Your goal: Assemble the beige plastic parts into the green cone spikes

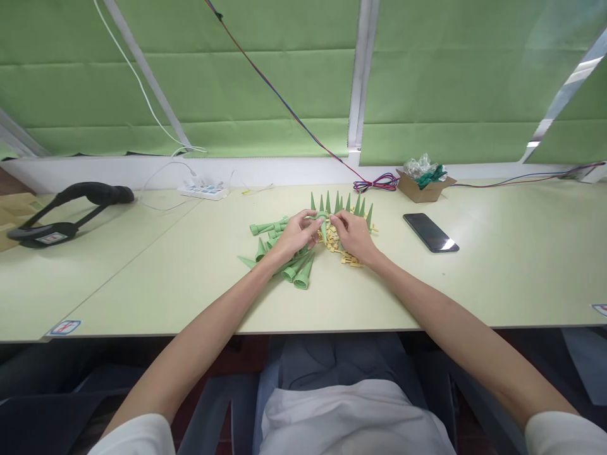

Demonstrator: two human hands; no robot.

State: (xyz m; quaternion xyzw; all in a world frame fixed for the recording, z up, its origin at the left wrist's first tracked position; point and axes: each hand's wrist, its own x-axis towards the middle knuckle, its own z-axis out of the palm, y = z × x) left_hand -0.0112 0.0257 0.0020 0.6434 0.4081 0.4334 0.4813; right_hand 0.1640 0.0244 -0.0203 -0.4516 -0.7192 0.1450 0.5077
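Observation:
My left hand (298, 235) is closed round a green plastic cone-shaped spike (324, 229), its tip pointing down toward me. My right hand (353, 236) meets it from the right, thumb and finger pinched at the cone's wide end; what they pinch is too small to make out. Small yellow plastic parts (351, 260) lie in a pile under and between both hands. Left of them, a heap of loose green cones (303, 278) lies on its side, partly covered by my left hand and forearm. Behind my hands, several green cones (357, 203) stand upright, tips up, in a row.
A black phone (430, 232) lies right of my hands on the pale table (497, 278). Behind it are a small cardboard box (422, 188) with plastic wrap and a bundle of red and blue cable (379, 183). A power strip (203, 189) and a black neckband-shaped device (61, 215) are at left.

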